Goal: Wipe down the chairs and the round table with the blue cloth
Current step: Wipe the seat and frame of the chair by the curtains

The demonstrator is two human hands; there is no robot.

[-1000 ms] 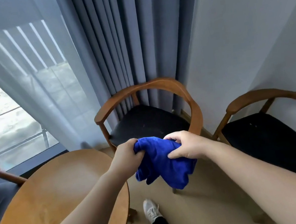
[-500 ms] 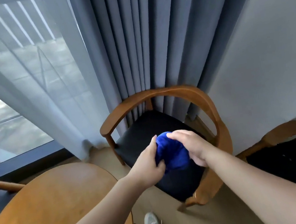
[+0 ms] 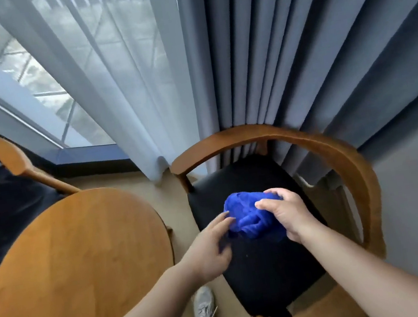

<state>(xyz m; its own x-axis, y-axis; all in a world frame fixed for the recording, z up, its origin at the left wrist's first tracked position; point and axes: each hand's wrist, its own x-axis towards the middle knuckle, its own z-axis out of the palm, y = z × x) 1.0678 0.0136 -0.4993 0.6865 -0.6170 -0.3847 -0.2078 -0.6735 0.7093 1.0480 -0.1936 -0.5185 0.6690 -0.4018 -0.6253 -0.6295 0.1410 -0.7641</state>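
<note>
The big grey curtain hangs right down behind the chair and touches its back rail. When the back gets wiped, the curtain could get dragged or caught, because it is so close. The round table sits just beside the chair, so a wide swing of the left arm could bump it. The chair might slide on the floor if it is pushed too hard.

The cloth is over the black seat, all scrunched into a ball. I cannot tell if it touches the seat yet. A ball like that only rubs with a small part, so I think bits of the seat could get missed. The right hand holds the cloth with its fingers curled round it. The left hand is spread, with only its fingertips on the cloth's edge. With one hand holding, the cloth could slip out on a hard rub.

Now for what changed. The chair looks closer and fills more of the view. The other chair on the right is gone from view, and a chair on the left shows more. The cloth has come down lower over the seat. Half a second ago the left hand cupped the cloth; now it has let go.
</note>
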